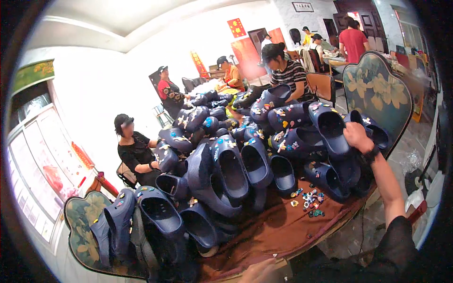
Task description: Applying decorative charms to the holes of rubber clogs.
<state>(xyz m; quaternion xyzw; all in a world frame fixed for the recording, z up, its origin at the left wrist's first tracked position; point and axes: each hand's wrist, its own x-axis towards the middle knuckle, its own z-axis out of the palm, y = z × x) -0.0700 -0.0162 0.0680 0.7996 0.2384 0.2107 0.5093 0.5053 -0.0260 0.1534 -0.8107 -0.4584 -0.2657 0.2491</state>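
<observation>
Your left hand (260,272) sits by the bench (264,238), can't tell its grip; right hand (357,137) clamps a navy clog (332,128) by its rim. Likely light, springy foam: favour the heel.

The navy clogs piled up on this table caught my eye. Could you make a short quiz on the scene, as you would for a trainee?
1. True or false: small colourful charms lie loose on the brown cloth.
2. Which of the camera wearer's hands is at a navy clog on the pile? A) left B) right C) both
3. Fill the gap: the wearer's left hand shows only partly, at the ____ edge of the picture.

Key:
1. True.
2. B, the right hand.
3. Lower.
</observation>
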